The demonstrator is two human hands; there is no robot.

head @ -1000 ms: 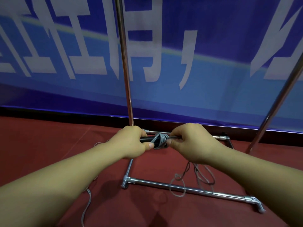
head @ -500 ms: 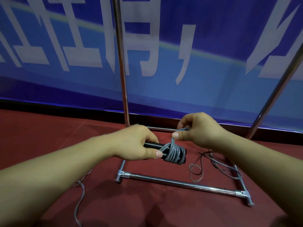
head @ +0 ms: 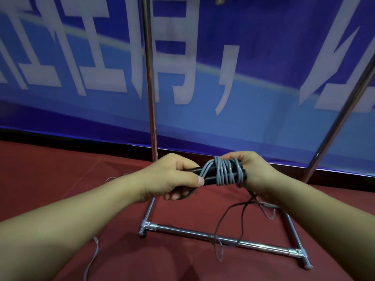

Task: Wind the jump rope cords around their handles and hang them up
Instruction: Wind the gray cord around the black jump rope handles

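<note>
Two black jump rope handles (head: 195, 171) lie side by side, held level in front of me. Several turns of grey cord (head: 224, 172) are wound tightly around them. My left hand (head: 172, 176) grips the left ends of the handles, thumb on top. My right hand (head: 256, 174) curls around the right ends and holds the cord there. The loose rest of the cord (head: 241, 213) hangs down from under my right hand to the red floor and lies across the rack's bottom bar.
A chrome hanging rack stands ahead: one upright pole (head: 149, 82), a slanted pole (head: 343, 110) at right and a floor frame (head: 223, 239). Another grey cord (head: 92, 258) lies on the red carpet at lower left. A blue banner covers the wall behind.
My right hand has brought the cord round again and dropped from above the handles to their right ends. More turns are on the handles, and less loose cord lies on the floor.
</note>
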